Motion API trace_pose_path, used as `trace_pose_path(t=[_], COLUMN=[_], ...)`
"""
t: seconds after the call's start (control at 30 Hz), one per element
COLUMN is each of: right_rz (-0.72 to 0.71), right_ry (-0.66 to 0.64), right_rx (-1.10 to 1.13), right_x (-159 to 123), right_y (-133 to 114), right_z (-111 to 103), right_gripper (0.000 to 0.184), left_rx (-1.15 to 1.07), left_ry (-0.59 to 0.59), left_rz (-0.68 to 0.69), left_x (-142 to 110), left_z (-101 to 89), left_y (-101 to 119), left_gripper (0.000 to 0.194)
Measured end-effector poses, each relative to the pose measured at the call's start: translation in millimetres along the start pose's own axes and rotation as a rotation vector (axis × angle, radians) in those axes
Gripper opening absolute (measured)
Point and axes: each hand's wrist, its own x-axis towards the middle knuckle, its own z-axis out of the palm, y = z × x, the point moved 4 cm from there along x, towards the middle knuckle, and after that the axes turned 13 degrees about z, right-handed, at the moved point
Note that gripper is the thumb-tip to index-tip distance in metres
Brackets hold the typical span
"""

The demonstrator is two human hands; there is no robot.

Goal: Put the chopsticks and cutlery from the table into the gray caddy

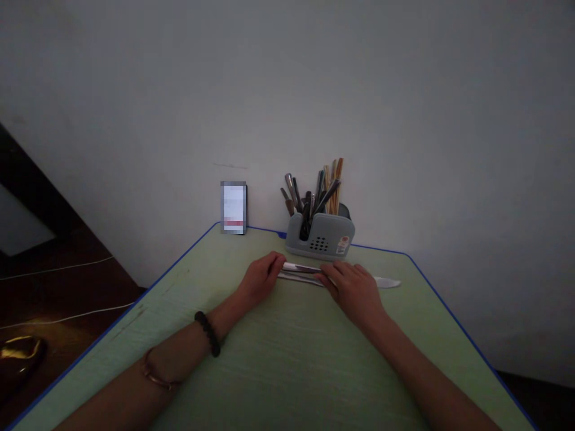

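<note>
A shiny metal utensil [302, 268] spans the gap between my two hands, just in front of the cutlery holder. My left hand [262, 278] is closed around its left end. Over its right part lies my right hand [353, 290], with the fingers bent around it and hiding that end. Just below it a second thin metal strip [300, 278] runs nearly parallel, close to the tabletop. Beyond my right hand a pointed knife blade [388, 282] sticks out to the right. Which of the two pieces the blade belongs to, I cannot tell.
The grey cutlery holder [330, 236] stands at the table's back edge, filled with several utensils and chopsticks [338, 179]. A phone [233, 208] leans upright against the wall to its left. The pale green table [278, 371] has a blue edge. White cables [85, 313] run left of it.
</note>
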Motion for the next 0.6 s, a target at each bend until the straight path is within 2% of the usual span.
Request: trace_pose_path(t=[0.13,0.27,0.4,0.47,0.6], right_rz=[0.185,0.324,0.420,0.439,0.534], right_ry=[0.023,-0.128,-0.244,-0.229,-0.180], right_rx=[0.293,0.843,1.365,1.469,1.476], right_x=[10,17,17,15,10], right_y=[13,15,5,-1,-7], right_z=[-19,-29,-24,-19,-8], right_gripper=[0.039,0.040,0.038,0.039,0.039], left_rx=[-0.010,-0.052,-0.082,-0.109,-0.174], left_ry=[0.027,0.001,-0.069,-0.091,-0.176], left_rz=[-0.026,0.055,0.146,0.229,0.368], left_x=[0,-1,-4,-5,-8], left_z=[-1.7,1.4,4.7,3.4,-0.5], left_y=[-3,4,11,17,30], left_gripper=[0.030,0.031,0.036,0.040,0.047])
